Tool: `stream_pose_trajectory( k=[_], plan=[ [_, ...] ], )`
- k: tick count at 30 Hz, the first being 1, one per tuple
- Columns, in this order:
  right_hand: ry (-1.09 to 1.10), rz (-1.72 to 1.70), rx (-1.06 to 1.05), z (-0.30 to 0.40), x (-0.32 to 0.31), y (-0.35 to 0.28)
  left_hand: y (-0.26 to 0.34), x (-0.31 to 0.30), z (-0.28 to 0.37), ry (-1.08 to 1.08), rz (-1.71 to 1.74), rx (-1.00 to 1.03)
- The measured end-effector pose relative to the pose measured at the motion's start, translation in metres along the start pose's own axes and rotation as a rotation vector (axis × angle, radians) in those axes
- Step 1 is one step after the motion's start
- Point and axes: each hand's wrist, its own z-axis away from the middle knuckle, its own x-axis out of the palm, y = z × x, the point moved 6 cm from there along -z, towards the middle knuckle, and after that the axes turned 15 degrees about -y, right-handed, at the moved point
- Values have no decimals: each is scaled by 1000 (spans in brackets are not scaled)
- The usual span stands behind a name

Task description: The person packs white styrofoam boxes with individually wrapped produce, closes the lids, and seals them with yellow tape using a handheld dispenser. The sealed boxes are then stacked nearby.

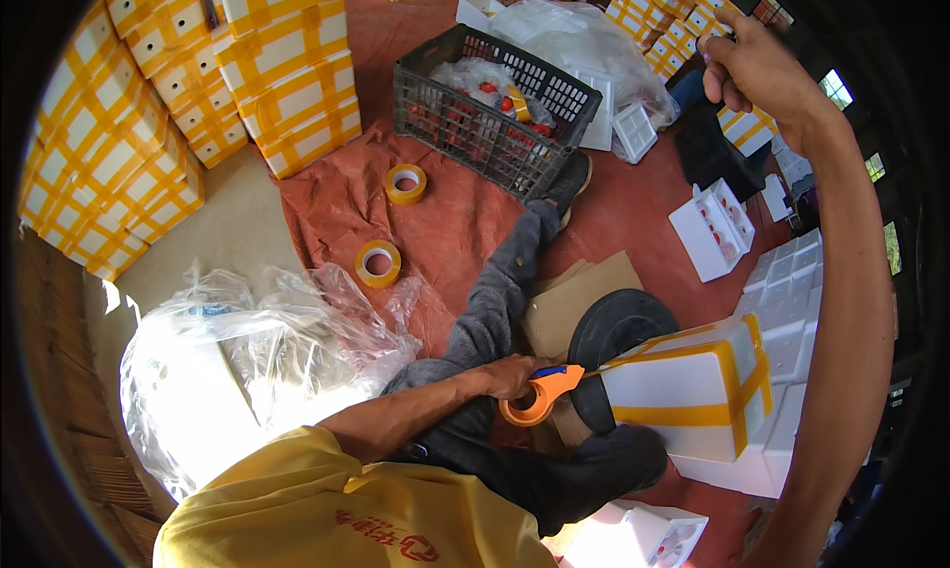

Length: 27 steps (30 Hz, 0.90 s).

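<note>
My left hand [512, 376] is closed around an orange tape dispenser [545, 396] with a blue part, held above my bent legs. A strip of yellow tape runs from the dispenser to a white foam box [672, 390], which is banded with yellow tape and tilted beside my knee. Under the near end of that box lies a round black disc [622, 327], on flattened cardboard [586, 293]. High at the right, my right hand [749, 67] is raised away from the box, its fingers partly curled; whether it holds anything small is unclear.
Taped foam boxes [297, 85] stand stacked at the left. A black plastic crate [475, 130] holds bagged red items near my foot. Two tape rolls [406, 184] lie on the red sheet, beside clear plastic wrapping [297, 330]. More white foam boxes [787, 293] are piled at the right.
</note>
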Motion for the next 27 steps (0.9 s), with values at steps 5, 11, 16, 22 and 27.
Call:
stream_pose_trajectory(
  k=[5, 11, 16, 22, 27],
  plan=[
    [-256, -9, 120, 2, 21, 17, -5, 2, -5, -12, 109, -80],
    [-442, -96, 155, 44, 65, 78, -7, 3, -8, -64, 39, -89],
    [-359, 187, 271, 118, 84, 133, -2, -4, -4, -14, -41, -69],
    [-417, 439, 199, 208, 118, 209, 5, 0, 1, -107, 55, -86],
    [-365, 279, 83, 246, 122, 222, 16, -7, 6, -107, 25, -103]
  ],
)
